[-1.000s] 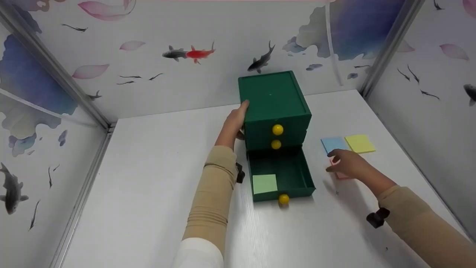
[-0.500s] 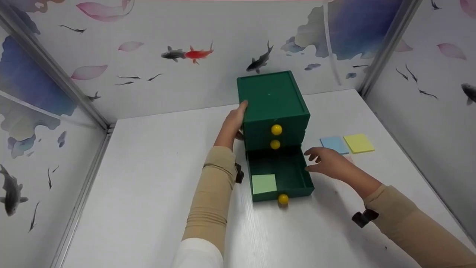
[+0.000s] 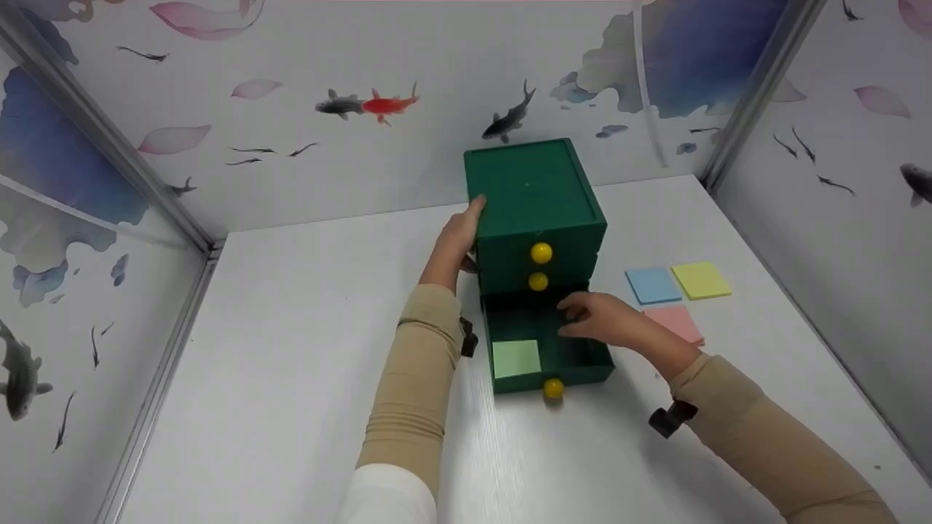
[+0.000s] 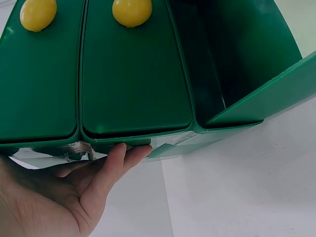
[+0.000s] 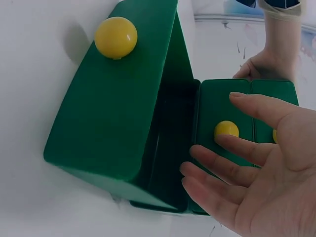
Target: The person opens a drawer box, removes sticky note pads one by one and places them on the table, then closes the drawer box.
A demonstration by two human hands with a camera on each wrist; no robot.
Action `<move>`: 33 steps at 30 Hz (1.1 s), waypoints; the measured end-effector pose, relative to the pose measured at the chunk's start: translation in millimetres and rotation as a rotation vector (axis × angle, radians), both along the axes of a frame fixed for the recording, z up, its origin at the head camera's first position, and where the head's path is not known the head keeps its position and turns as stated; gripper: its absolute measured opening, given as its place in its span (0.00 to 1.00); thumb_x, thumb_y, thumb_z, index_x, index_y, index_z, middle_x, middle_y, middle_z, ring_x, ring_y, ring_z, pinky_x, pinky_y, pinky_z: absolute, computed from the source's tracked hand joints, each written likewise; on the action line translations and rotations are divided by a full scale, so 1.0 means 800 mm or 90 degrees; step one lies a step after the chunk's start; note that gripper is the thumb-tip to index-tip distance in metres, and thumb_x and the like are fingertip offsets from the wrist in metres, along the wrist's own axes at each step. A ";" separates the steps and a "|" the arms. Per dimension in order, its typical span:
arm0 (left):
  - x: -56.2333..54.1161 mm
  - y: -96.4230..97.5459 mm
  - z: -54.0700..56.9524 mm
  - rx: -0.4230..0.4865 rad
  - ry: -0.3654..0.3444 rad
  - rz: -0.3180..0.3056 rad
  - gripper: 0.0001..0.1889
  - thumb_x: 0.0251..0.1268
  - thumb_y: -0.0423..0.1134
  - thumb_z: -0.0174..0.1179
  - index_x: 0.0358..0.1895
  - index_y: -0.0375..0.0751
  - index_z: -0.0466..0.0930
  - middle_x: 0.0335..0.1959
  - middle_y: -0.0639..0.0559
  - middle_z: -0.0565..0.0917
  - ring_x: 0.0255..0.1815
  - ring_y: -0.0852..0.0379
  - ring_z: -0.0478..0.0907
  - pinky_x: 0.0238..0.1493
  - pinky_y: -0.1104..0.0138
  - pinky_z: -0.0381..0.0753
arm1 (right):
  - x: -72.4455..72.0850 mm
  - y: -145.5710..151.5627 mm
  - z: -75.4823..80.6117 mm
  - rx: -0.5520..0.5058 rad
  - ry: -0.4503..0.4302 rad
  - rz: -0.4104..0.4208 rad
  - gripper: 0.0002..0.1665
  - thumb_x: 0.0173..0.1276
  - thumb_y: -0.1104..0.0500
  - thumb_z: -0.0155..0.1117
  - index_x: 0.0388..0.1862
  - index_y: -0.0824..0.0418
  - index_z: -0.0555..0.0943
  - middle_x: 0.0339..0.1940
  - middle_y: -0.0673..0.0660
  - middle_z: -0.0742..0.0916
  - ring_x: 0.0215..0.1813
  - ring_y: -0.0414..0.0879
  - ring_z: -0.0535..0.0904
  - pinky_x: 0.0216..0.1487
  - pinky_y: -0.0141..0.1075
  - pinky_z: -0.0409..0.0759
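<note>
A green three-drawer cabinet (image 3: pixel 535 189) with yellow round knobs stands at the back of the table. Its bottom drawer (image 3: pixel 553 379) is pulled out, and a light green square of paper (image 3: pixel 517 357) lies in the drawer's front left part. My left hand (image 3: pixel 457 236) touches the cabinet's left side, its fingers fairly straight in the left wrist view. Over the right half of the pulled-out drawer is my right hand (image 3: pixel 610 319), holding nothing. In the right wrist view its fingers (image 5: pixel 227 168) are spread and loosely bent in front of the drawers.
To the right of the cabinet lie a blue square of paper (image 3: pixel 653 285), a yellow one (image 3: pixel 701 281) and a pink one (image 3: pixel 673 324). The white table (image 3: pixel 291 378) is bounded by patterned walls at the back and sides.
My right hand has moved left from above the pink square to above the pulled-out drawer, uncovering the pink square. The left hand and the cabinet have stayed in place.
</note>
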State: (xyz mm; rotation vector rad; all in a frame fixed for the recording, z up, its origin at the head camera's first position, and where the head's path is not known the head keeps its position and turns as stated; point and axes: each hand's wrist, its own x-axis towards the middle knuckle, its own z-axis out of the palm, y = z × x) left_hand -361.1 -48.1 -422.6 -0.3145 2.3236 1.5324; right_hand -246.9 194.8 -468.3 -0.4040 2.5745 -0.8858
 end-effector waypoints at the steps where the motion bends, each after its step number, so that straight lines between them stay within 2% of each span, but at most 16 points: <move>1: 0.000 0.000 0.000 0.000 0.002 0.002 0.44 0.68 0.73 0.33 0.69 0.39 0.66 0.46 0.36 0.75 0.38 0.40 0.81 0.37 0.52 0.84 | -0.001 -0.003 -0.002 -0.004 -0.002 0.004 0.28 0.68 0.55 0.66 0.62 0.67 0.74 0.54 0.65 0.80 0.52 0.56 0.76 0.55 0.50 0.78; 7: -0.001 -0.002 0.000 0.007 -0.003 -0.001 0.44 0.68 0.73 0.33 0.70 0.40 0.65 0.47 0.36 0.76 0.39 0.39 0.82 0.39 0.51 0.83 | -0.006 -0.021 -0.021 -0.009 -0.034 0.005 0.27 0.68 0.55 0.66 0.63 0.64 0.75 0.56 0.62 0.81 0.52 0.54 0.77 0.57 0.49 0.76; 12: -0.003 -0.001 0.000 0.003 -0.004 0.000 0.44 0.68 0.73 0.33 0.71 0.38 0.64 0.47 0.35 0.75 0.39 0.38 0.81 0.38 0.51 0.83 | -0.011 -0.033 -0.037 0.009 -0.035 0.005 0.27 0.67 0.54 0.67 0.62 0.63 0.76 0.56 0.60 0.81 0.54 0.53 0.77 0.58 0.50 0.75; 18: -0.003 -0.002 -0.001 0.001 -0.002 -0.001 0.44 0.68 0.73 0.33 0.71 0.39 0.64 0.48 0.35 0.75 0.39 0.38 0.82 0.38 0.51 0.84 | -0.015 -0.046 -0.052 0.027 -0.059 -0.020 0.27 0.66 0.52 0.68 0.61 0.61 0.77 0.59 0.60 0.80 0.57 0.54 0.75 0.62 0.52 0.72; 23: -0.003 -0.001 -0.001 0.014 -0.007 -0.004 0.44 0.67 0.72 0.34 0.71 0.38 0.62 0.50 0.34 0.74 0.41 0.37 0.81 0.38 0.50 0.84 | -0.016 -0.051 -0.059 0.038 -0.077 -0.035 0.27 0.66 0.51 0.68 0.61 0.60 0.77 0.60 0.60 0.79 0.57 0.53 0.74 0.63 0.53 0.70; 30: -0.007 -0.003 -0.002 0.020 -0.011 -0.005 0.46 0.66 0.73 0.34 0.72 0.37 0.62 0.50 0.34 0.74 0.42 0.36 0.81 0.37 0.50 0.84 | -0.016 -0.056 -0.062 0.030 -0.078 -0.026 0.26 0.67 0.51 0.67 0.61 0.59 0.77 0.61 0.60 0.79 0.60 0.54 0.74 0.64 0.54 0.69; 33: -0.008 -0.004 -0.003 0.022 -0.012 -0.010 0.46 0.65 0.73 0.35 0.72 0.37 0.62 0.51 0.34 0.74 0.42 0.37 0.81 0.36 0.51 0.84 | -0.015 -0.057 -0.064 0.026 -0.079 -0.025 0.25 0.67 0.51 0.67 0.61 0.58 0.78 0.60 0.59 0.79 0.58 0.53 0.75 0.63 0.53 0.70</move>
